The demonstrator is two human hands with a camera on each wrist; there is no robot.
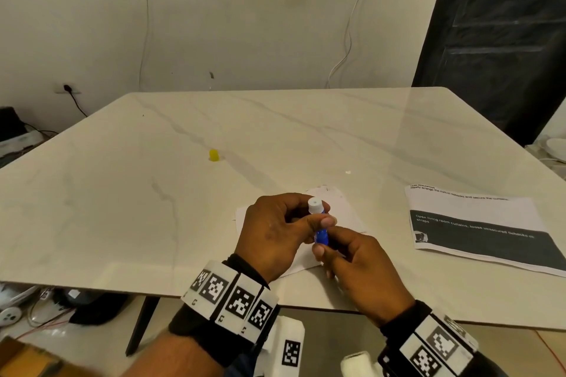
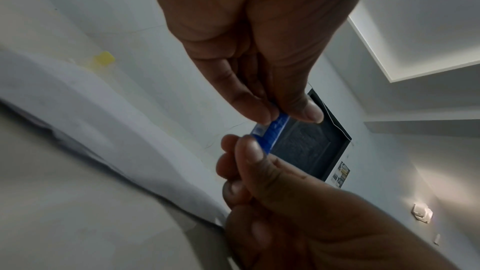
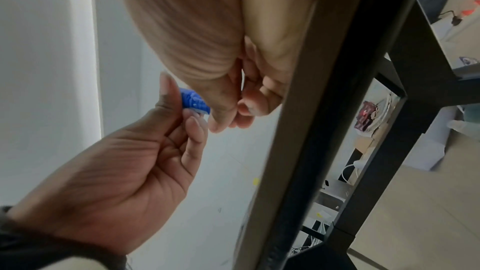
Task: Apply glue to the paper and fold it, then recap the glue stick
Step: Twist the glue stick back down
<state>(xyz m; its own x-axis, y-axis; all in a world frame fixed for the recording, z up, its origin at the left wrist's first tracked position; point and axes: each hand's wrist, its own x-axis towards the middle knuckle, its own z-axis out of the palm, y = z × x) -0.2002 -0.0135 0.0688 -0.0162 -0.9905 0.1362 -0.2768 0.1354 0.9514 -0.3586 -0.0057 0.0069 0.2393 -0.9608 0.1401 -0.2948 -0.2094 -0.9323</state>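
both hands are up over the near edge of the counter (image 1: 122, 193), close to the middle, and they hold one small thing together. it is a blue glue stick (image 1: 321, 231) with a white top end (image 1: 315, 205). the top end points up and has no cap on it.

the left hand (image 1: 275, 232) pinches the upper part of the glue stick. its thumb lies across the blue body and its other fingers curl round the far side. so the left grip is clamped on the glue stick. the right hand (image 1: 358, 266) pinches the bottom end of the glue stick with its thumb and first finger. so the right grip is clamped on the glue stick too. in the left wrist view the blue glue stick (image 2: 270, 134) shows between the two sets of fingertips, and in the right wrist view a bit of blue (image 3: 194, 102) peeks out between the hands.

a white paper (image 1: 343, 208) lies flat on the counter right under the hands, near the near edge. the hands hide much of it, so i cannot tell if it is folded.

a small yellow cap (image 1: 214, 155) sits alone on the counter, well apart from the hands, out toward the middle and a bit to the left.

a printed sheet (image 1: 477, 223) with a dark band and white words lies near the right edge of the counter, apart from the white paper.

both wrists wear black bands with black and white square marks (image 1: 235, 300).
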